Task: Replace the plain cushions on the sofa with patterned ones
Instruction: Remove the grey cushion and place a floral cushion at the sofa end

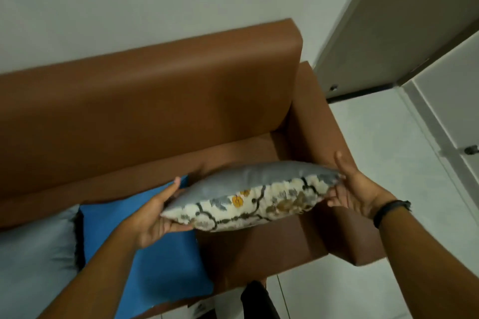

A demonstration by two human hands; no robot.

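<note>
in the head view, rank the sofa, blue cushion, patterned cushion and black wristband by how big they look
1. sofa
2. blue cushion, partly covered
3. patterned cushion, seen edge-on, so unsure against blue
4. black wristband

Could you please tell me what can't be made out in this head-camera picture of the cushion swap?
- Patterned cushion: its underside faces away; only the floral edge and grey back show.
- Blue cushion: partly covered by the left hand and arm.
- Pale grey cushion: cut off by the left edge.
- Sofa: its left end lies beyond the frame.
- Dark object at the bottom edge: cropped, unidentifiable.
</note>
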